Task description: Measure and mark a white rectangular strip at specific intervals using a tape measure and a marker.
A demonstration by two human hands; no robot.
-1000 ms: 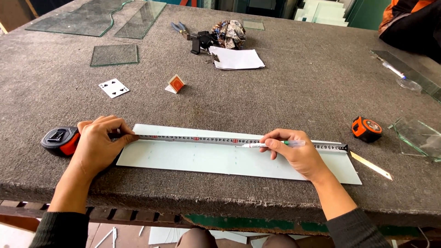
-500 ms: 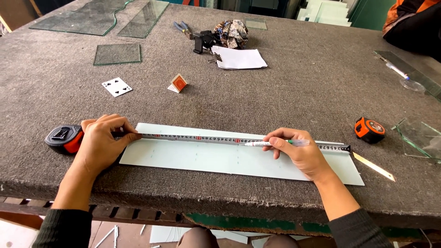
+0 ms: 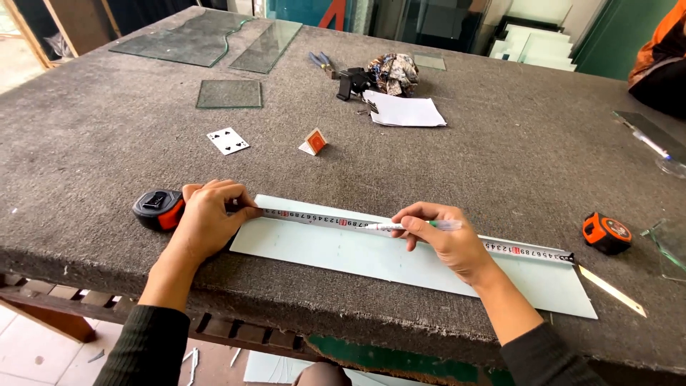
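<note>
A long pale glass strip (image 3: 336, 254) lies along the near edge of the grey felt table (image 3: 500, 157). A tape measure blade (image 3: 529, 250) is stretched along the strip's far edge. My left hand (image 3: 211, 218) presses the blade down at the strip's left end, beside the black and orange tape measure case (image 3: 158, 209). My right hand (image 3: 450, 243) rests on the strip near its middle and holds a marker pen (image 3: 400, 226) with its tip against the blade.
A second orange tape measure (image 3: 606, 232) sits at the right, near a glass offcut (image 3: 668, 246). Further back lie a playing card (image 3: 229, 141), a small orange box (image 3: 313, 141), a small glass pane (image 3: 229, 93), white paper (image 3: 404, 111), pliers (image 3: 323, 64) and a crumpled rag (image 3: 393, 73).
My right hand with the pen has slid a little to the left along the tape blade. My left hand still presses the blade's left end.
</note>
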